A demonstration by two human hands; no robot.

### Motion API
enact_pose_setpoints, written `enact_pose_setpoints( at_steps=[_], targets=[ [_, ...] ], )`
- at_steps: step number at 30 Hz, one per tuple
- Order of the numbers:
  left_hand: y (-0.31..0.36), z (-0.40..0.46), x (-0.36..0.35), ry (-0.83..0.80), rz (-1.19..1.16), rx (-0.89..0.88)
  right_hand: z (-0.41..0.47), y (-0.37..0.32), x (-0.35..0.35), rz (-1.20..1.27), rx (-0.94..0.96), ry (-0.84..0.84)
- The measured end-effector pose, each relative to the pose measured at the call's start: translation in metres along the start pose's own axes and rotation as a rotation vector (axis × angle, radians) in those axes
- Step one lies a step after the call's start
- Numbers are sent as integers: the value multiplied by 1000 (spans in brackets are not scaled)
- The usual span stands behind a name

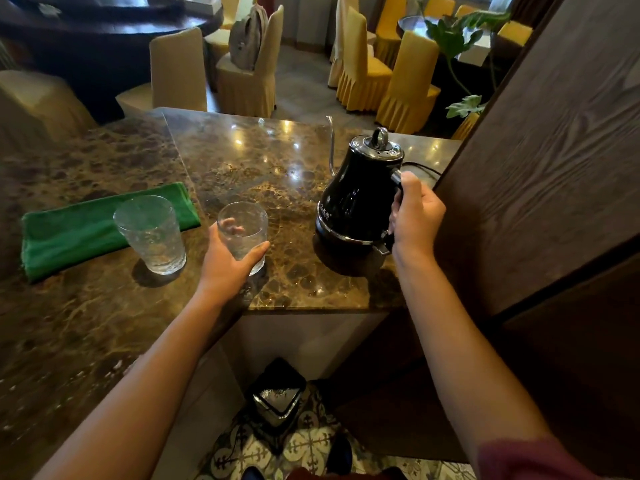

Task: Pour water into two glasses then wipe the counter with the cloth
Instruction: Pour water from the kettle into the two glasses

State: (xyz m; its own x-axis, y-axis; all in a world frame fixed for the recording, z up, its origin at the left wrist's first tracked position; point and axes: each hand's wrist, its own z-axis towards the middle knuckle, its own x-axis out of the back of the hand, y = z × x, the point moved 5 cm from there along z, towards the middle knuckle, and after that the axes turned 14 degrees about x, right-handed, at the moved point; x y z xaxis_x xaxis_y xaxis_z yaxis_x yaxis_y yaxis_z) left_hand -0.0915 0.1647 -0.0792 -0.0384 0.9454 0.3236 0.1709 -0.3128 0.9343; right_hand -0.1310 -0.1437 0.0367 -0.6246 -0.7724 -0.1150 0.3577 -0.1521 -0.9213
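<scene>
A black gooseneck kettle (360, 199) stands on its base on the brown marble counter (277, 161). My right hand (414, 213) grips its handle on the right side. Two clear textured glasses stand to the left of it. My left hand (228, 261) holds the nearer glass (244, 226), thumb and fingers curled round it. The other glass (152, 233) stands free further left, in front of a folded green cloth (79, 230) that lies flat on the counter.
A dark wooden panel (540, 150) rises close on the right of the kettle, and the kettle's cord (420, 167) runs behind it. Covered chairs (398, 77) and a plant (457, 39) stand beyond the counter. A black bin (277, 396) sits on the patterned floor below.
</scene>
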Motion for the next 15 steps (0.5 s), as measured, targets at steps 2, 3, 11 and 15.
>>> enact_pose_setpoints(
  at_steps=[2, 3, 11, 15],
  targets=[
    [-2, 1, 0, -3, -5, 3, 7, 11, -6, -20, -4, 16],
    [-2, 1, 0, -5, -5, 4, 9, 16, -9, -29, -6, 24],
    [-3, 1, -1, 2, 2, 8, 29, 42, -14, -28, -19, 55],
    [-5, 2, -1, -4, 5, 4, 30, 50, -13, -35, -15, 66]
  ],
)
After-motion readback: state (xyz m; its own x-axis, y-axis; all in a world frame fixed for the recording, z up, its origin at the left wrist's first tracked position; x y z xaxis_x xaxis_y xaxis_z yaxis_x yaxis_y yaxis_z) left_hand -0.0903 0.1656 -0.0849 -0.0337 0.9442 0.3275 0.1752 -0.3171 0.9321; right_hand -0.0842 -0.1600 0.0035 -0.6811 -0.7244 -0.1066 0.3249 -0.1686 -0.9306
